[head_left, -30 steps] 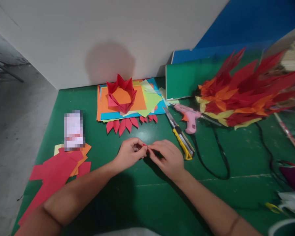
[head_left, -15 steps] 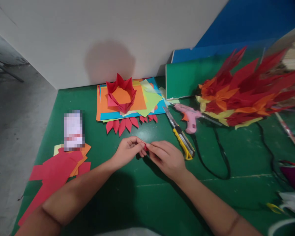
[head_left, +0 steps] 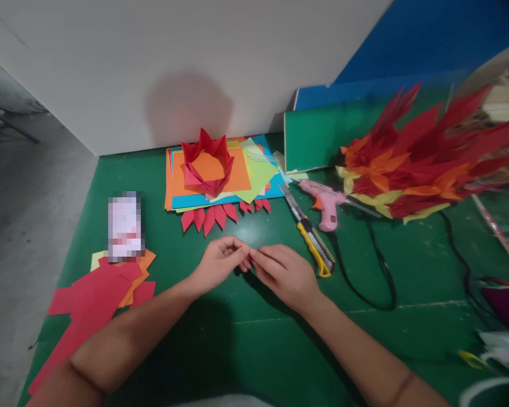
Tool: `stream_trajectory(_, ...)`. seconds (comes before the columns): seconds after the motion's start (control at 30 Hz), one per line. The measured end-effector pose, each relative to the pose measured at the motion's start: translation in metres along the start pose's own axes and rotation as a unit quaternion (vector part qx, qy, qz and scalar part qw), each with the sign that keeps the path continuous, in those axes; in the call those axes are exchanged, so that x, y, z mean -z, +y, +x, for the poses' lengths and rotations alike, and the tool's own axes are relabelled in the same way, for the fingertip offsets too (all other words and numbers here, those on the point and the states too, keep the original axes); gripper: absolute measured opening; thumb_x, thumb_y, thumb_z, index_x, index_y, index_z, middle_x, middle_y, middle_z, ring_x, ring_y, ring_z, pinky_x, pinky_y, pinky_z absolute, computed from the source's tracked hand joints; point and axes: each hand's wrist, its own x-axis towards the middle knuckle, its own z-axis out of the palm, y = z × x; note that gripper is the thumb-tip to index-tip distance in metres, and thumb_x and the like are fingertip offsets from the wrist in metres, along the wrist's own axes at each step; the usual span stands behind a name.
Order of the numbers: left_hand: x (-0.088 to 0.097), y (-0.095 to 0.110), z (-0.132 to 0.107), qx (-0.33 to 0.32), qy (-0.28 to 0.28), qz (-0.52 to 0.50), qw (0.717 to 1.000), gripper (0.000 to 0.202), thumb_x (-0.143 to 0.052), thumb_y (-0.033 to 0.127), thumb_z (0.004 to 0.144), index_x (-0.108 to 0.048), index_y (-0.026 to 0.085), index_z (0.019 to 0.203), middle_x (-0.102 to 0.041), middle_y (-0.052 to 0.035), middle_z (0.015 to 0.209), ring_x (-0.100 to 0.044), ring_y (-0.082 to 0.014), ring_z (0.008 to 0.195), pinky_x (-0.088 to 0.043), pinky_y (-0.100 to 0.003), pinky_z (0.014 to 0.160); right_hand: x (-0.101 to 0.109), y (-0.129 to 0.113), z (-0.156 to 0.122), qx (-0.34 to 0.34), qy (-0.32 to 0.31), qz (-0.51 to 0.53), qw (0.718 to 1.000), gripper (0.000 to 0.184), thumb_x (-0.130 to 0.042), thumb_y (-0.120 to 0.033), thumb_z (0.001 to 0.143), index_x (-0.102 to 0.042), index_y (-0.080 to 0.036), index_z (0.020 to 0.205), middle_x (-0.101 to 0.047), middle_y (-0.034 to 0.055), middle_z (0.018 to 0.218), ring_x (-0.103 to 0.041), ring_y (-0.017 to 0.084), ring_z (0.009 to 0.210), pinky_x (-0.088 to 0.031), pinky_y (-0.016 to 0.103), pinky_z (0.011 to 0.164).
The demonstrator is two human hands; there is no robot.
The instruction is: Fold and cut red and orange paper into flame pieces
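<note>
My left hand and my right hand meet fingertip to fingertip low over the green table. Both pinch a small piece of red paper, mostly hidden by the fingers. Just beyond the hands lies a row of folded red paper petals. Behind them a red folded paper crown sits on a stack of coloured paper sheets.
A yellow utility knife and a pink glue gun with a black cable lie right of my hands. A large red-orange paper flower lies far right. Red and orange paper scraps and a blurred card lie at the left.
Both hands stay together on the small red paper; the fingers shift slightly and the red piece shows less. Nothing else moves.
</note>
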Motion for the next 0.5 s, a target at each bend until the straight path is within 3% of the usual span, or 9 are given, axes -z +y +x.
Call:
stream_trajectory(0.23, -0.0022, -0.0025, -0.0012, -0.014, 0.006, 0.025, 1.000, 0.042, -0.071, 0.054, 0.069, -0.058, 0.014, 0.072, -0.062, 0.0003, 0.056, -0.057, -0.0084, 0.050, -0.048, -0.022, 0.054, -0.0052, -0.0050, 0.0026, -0.174, 0.067, 0.170, 0.968, 0.007, -0.059, -0.017, 0.084, -0.062, -0.023, 0.081, -0.068, 0.0019, 0.075, -0.064, 0.016, 0.071, -0.051, 0.030, 0.065)
stream_trajectory(0.37, -0.0035, -0.0044, -0.0025, -0.035, 0.010, 0.045, 0.998, 0.040, -0.070, 0.052, 0.071, -0.058, 0.014, 0.073, -0.061, -0.0001, 0.059, -0.059, -0.0096, 0.054, -0.050, -0.023, 0.056, -0.0060, -0.0059, 0.0032, -0.251, 0.048, 0.196, 0.946, 0.003, -0.059, -0.022, 0.081, -0.060, -0.022, 0.079, -0.065, 0.0016, 0.072, -0.061, 0.015, 0.063, -0.051, 0.029, 0.060)
stream_trajectory(0.5, -0.0040, -0.0060, -0.0034, -0.067, 0.010, 0.067, 0.995, 0.037, -0.067, 0.050, 0.075, -0.061, 0.013, 0.076, -0.061, -0.0014, 0.065, -0.061, -0.0105, 0.059, -0.051, -0.023, 0.057, -0.0057, -0.0036, 0.0031, -0.283, 0.037, 0.224, 0.932, 0.006, -0.061, -0.024, 0.080, -0.058, -0.021, 0.075, -0.064, 0.0016, 0.071, -0.060, 0.014, 0.061, -0.050, 0.028, 0.058)
